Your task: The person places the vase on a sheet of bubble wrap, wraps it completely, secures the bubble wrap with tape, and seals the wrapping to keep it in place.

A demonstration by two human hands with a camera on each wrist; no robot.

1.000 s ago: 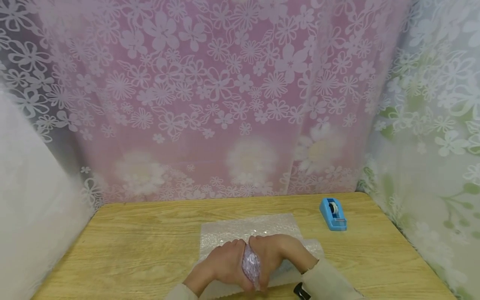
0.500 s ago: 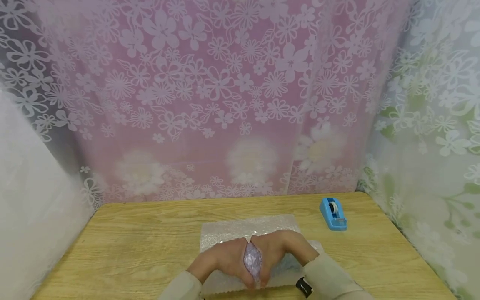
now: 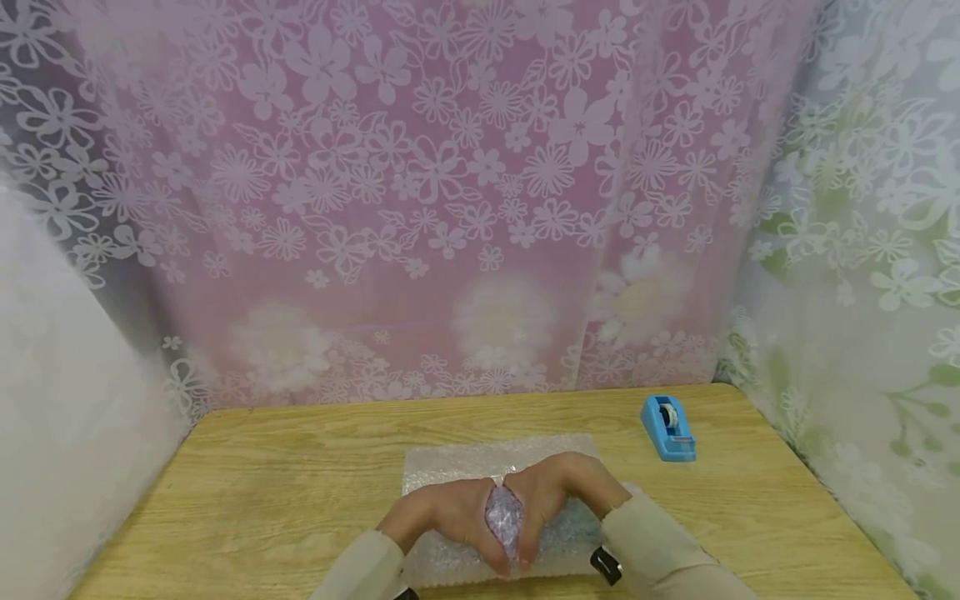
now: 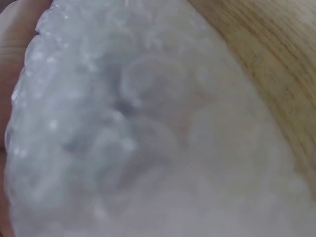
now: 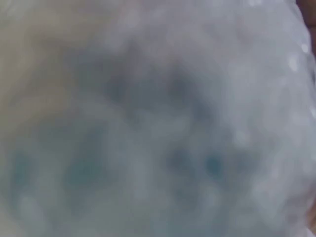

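A sheet of bubble wrap (image 3: 442,468) lies on the table, gathered up around a bundle. Between my hands its wrapped top (image 3: 504,515) shows pale purple, and a bluish tint shows through beside my right hand. The left hand (image 3: 455,510) grips the bundle from the left and the right hand (image 3: 546,497) from the right, thumbs toward me and knuckles nearly meeting at the top. Blurred bubble wrap (image 4: 138,118) fills the left wrist view, with a strip of hand at its left edge. In the right wrist view, bubble wrap (image 5: 168,118) hides what lies inside.
A blue tape dispenser (image 3: 668,429) with a roll stands at the back right of the wooden table (image 3: 285,500). Near the right sleeve (image 3: 656,537) is a small black object (image 3: 606,566). Floral curtains (image 3: 480,208) enclose the back and sides.
Both hands keep their hold on the bundle. The right wrist has risen slightly, and more of the wrap's near part shows below the hands.
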